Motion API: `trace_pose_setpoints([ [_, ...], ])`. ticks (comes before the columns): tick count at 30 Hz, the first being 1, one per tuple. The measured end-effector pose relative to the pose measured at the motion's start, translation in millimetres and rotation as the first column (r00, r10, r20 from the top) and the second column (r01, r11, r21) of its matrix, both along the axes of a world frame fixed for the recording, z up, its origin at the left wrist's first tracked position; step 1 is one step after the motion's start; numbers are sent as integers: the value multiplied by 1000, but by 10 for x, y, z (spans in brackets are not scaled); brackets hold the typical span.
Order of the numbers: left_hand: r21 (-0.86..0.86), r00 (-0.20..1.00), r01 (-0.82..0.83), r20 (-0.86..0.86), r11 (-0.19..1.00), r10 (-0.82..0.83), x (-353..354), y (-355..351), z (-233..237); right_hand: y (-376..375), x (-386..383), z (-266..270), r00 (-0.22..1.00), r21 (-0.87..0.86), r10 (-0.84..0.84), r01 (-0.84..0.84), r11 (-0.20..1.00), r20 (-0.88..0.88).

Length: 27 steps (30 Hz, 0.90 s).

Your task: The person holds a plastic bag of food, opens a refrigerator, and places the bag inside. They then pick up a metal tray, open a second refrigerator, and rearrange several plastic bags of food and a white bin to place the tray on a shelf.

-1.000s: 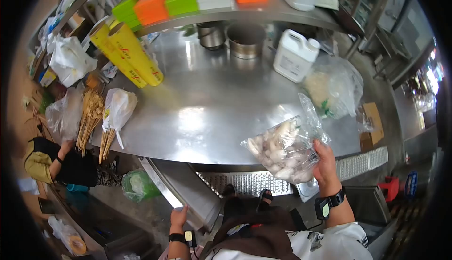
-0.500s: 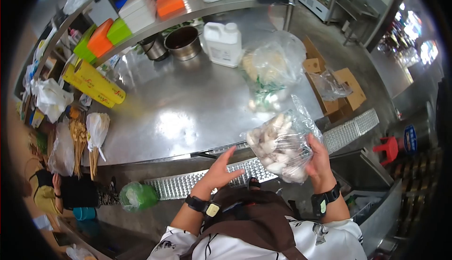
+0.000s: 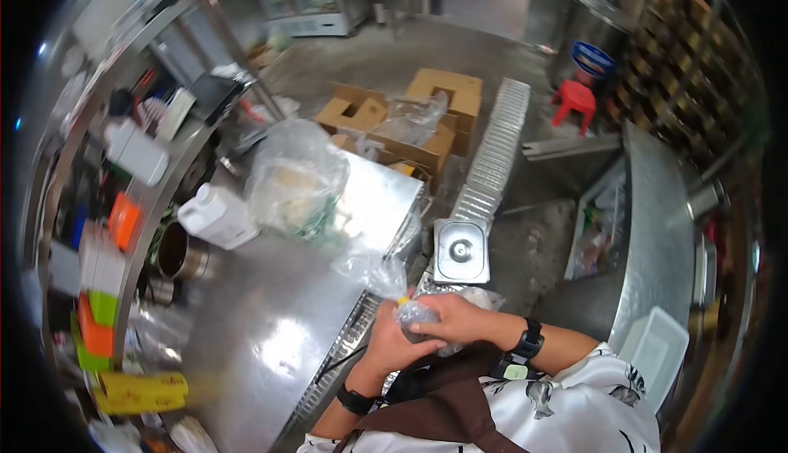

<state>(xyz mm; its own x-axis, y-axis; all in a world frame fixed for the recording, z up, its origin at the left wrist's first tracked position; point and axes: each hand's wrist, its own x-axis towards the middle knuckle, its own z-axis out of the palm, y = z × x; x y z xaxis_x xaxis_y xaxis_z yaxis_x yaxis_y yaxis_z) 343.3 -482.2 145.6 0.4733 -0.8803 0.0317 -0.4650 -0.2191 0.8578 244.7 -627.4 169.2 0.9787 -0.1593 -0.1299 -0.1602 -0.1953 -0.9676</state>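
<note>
"What's changed?"
"The left hand (image 3: 391, 344) now joins the right hand (image 3: 461, 320) on the plastic bag (image 3: 416, 315), so both grasp it (contents mostly hidden)."
"Where?"
"Beside the steel table (image 3: 238, 309), to its right."
</note>
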Motion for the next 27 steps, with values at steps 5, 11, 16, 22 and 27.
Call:
trace_pose_setpoints([
  [5, 138, 990, 116, -93, 984, -104, -99, -206, -261, 37, -262, -104, 993, -244, -115, 111, 963, -4],
  [11, 141, 943, 330, -87, 933, -320, -211, -775, -320, -307, -658, -264, 962, -362, -272, 260, 895, 19],
  [16, 210, 912, 379, -251, 901, -325, -283, -1480, -214, -906, -1130, -116, 866, -393, -476, 495, 775, 152],
  [22, 62, 756, 628, 191, 776, -627, -425, -2237, -317, -1503, -1327, -717, 949, -505, -315, 265, 822, -13],
  [27, 8, 800, 564, -253, 826, -544, -369, -2599, -378, -1970, -1069, -876, 938, -515, -334, 331, 791, 91],
])
